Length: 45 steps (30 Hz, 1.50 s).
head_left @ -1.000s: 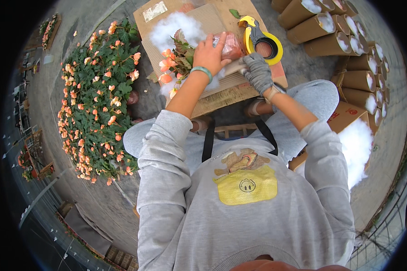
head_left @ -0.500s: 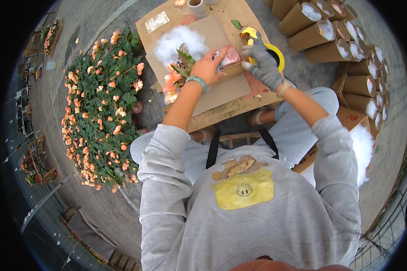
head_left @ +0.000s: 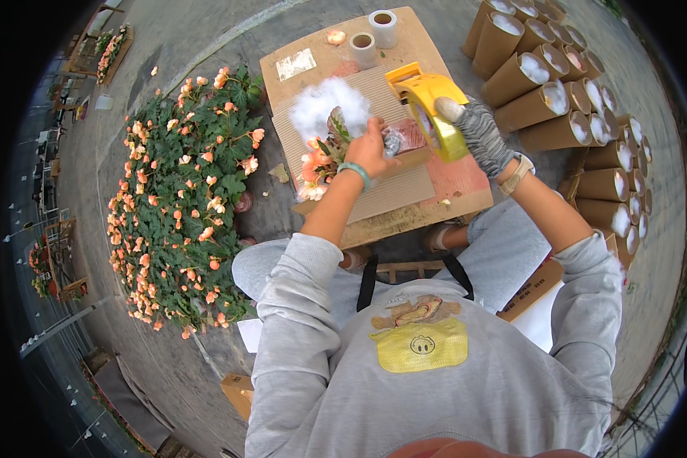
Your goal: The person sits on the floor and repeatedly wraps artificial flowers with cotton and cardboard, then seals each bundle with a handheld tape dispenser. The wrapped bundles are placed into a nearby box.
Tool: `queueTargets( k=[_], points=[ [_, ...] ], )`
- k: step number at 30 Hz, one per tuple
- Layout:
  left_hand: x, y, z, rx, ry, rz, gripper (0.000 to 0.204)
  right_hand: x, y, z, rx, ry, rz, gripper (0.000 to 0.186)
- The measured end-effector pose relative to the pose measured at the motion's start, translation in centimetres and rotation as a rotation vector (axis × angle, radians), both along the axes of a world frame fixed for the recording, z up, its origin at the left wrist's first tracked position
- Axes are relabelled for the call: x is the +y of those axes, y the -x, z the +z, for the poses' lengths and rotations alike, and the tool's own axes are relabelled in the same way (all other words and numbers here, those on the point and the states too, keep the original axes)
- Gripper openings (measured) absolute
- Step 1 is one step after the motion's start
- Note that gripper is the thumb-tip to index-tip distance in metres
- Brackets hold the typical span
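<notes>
My right hand, in a grey knit glove, holds a yellow tape dispenser with a roll of tape raised over the table's right side. My bare left hand, a green bangle at its wrist, closes round the base of a peach-flowered potted plant lying on its side. The plant's blooms point left, and its pinkish pot, with clear plastic about it, points right. Below it is a sheet of corrugated cardboard, a folded edge standing along the pot's near side. White fluffy stuffing lies beside the leaves.
Two tape rolls and a loose bloom sit at the low table's far end. Many flowering plants crowd the floor at left. Brown cardboard tubes with white stuffing are stacked at right, an open carton by my right leg.
My right hand has lifted the tape dispenser off the table's right edge and turned it toward the pot. My left hand has drawn back from the pot to the plant's base. The view has shifted.
</notes>
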<state>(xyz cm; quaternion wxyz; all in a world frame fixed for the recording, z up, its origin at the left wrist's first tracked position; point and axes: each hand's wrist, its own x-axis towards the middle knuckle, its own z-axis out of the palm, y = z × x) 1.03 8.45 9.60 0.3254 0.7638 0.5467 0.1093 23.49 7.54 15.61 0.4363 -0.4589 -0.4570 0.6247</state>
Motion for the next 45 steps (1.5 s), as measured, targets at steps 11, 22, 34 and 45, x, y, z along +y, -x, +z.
queueTargets(
  k=[11, 22, 34, 45],
  points=[
    [2.7, 0.5, -0.9, -0.053, 0.080, 0.017, 0.080, -11.7, 2.5, 5.7, 0.110, 0.557, -0.064, 0.041],
    [4.3, 0.5, -1.0, 0.081, 0.088, -0.110, 0.073, -12.4, 0.5, -4.2, -1.018, -0.020, 0.014, 0.059],
    [-3.0, -1.1, 0.9, 0.130, 0.073, 0.043, 0.063, -1.1, 5.6, -5.4, -1.302, -0.687, 0.457, 0.071],
    [-4.5, 8.8, 1.7, 0.270, 0.600, -0.101, 0.073, -4.8, 5.1, -4.0, -1.275, -0.562, 0.814, 0.074]
  ],
)
